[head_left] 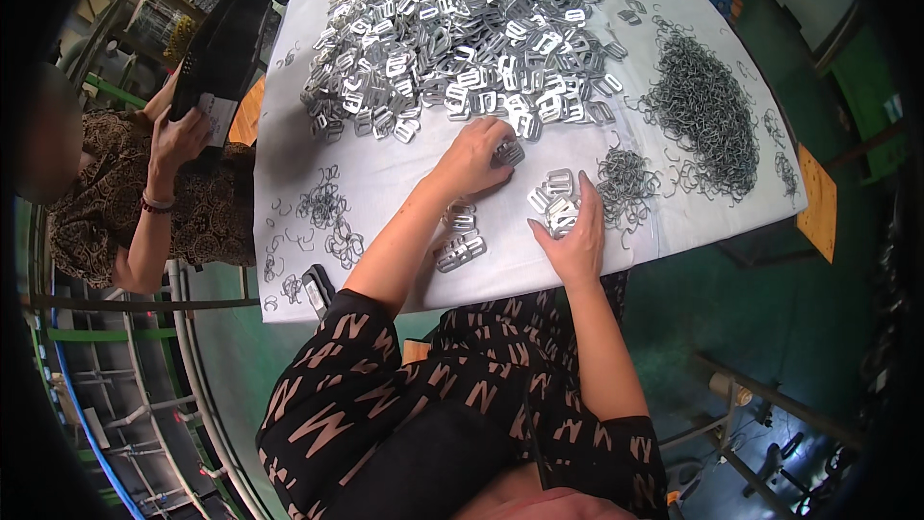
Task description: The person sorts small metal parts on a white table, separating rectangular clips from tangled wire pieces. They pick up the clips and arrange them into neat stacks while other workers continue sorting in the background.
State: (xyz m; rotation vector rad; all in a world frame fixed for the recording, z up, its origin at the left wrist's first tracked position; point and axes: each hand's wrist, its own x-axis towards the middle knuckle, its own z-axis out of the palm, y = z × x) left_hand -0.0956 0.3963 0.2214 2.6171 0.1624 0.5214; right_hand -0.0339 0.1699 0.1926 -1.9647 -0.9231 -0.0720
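While the left hand pinches a few metal buckles between curled fingers and thumb at ten o'clock, taking the gap between the hands as the clock's centre, the right hand stands open at four, thumb and fingers spread around a small buckle stack; whether it presses on them cannot be told. The great buckle pile fills the table from ten to one o'clock, its near edge just beyond the left knuckles, with a few stray buckles apart from it at one.

At three, just beside the right fingers, a small hook heap crowds that side, and a larger, darker hook mound spreads beyond it toward two. The left forearm crosses the white cover and partly hides another buckle group at seven. Scattered wire hooks lie between eight and nine, left of the forearm; a black object sits on the table edge at eight, near the sleeve.

Off the table at nine, a co-worker in a patterned top holds a black crate. A wooden board juts past the table corner at three.
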